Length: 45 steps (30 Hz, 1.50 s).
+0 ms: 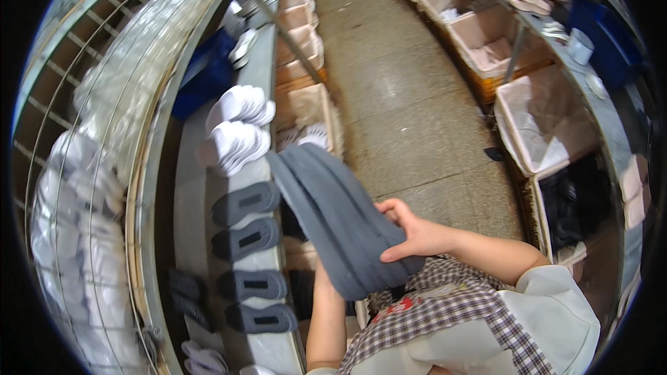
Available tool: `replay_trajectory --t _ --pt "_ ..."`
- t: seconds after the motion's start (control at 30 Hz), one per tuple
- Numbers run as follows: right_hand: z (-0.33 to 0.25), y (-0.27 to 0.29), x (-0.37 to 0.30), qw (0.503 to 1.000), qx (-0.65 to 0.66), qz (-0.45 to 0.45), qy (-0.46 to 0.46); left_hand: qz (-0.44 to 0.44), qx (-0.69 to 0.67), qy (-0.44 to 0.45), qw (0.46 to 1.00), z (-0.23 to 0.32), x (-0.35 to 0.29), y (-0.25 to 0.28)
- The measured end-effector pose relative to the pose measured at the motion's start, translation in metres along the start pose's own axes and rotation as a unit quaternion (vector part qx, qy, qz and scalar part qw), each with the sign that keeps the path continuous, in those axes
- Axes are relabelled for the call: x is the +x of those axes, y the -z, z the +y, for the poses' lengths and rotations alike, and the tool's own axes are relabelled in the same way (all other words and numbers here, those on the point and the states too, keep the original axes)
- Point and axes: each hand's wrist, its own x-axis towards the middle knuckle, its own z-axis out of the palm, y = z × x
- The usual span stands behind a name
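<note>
Both of my hands hold a stack of long grey socks (pixel 326 208) in front of my body. My right hand (pixel 410 232) grips the stack's lower end from the right, thumb on top. My left hand (pixel 324 283) supports it from beneath and is mostly hidden by the fabric. The stack fans out up and to the left, over the edge of the workbench (pixel 191 201). On that bench, just left of the stack, lie several folded grey sock bundles (pixel 246 203) with dark bands, in a column.
Stacks of white socks (pixel 236 139) lie further up the bench, with a blue bin (pixel 205 73) behind them. Wire shelving with bagged white goods (pixel 90 187) stands at left. Fabric-lined crates (pixel 542 125) line both sides of a concrete aisle (pixel 410 97).
</note>
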Motion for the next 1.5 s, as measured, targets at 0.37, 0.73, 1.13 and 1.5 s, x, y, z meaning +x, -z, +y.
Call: replay_trajectory --t 0.37,0.73,1.13,1.5 --pt "0.002 -0.005 0.007 0.998 0.034 -0.044 -0.007 0.007 0.035 -0.045 0.998 0.008 -0.017 -0.012" --pt "0.01 -0.006 0.016 0.997 0.001 -0.046 -0.066 0.094 -0.074 -0.018 0.993 -0.012 -0.033 0.036" --pt "0.03 0.04 0.018 0.939 0.344 0.019 -0.024 0.161 -0.074 -0.165 0.97 0.085 0.002 0.121" --pt "0.041 0.066 -0.026 0.942 0.305 0.132 -0.051 0.468 0.068 -0.129 0.872 0.181 0.113 0.245"
